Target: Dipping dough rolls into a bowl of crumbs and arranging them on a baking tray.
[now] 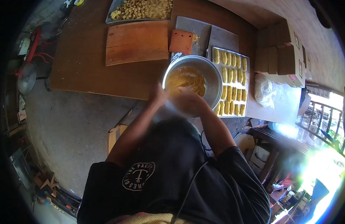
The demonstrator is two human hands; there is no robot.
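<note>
A wide stainless-steel bowl (219, 84) holds a crumbly yellow-brown mixture (189, 78) and stands at the table's front edge. My left hand (159, 94) grips the bowl at its left rim; the fingers are partly blurred. Low inside the bowl, my right hand (186, 101) reaches into the mixture, smeared by motion, so its fingers and anything in them cannot be made out. Right of the bowl lies a metal baking tray (247, 84) with rows of yellow finger-shaped dough pieces (230, 75).
Behind the bowl are a wooden board (137, 42), a small reddish board with holes (181, 42) and flat metal trays (222, 39). A far tray (139, 20) holds yellowish lumps. Cardboard boxes (284, 56) and a plastic bag (264, 91) stand at right. A black cable (192, 184) crosses my shirt.
</note>
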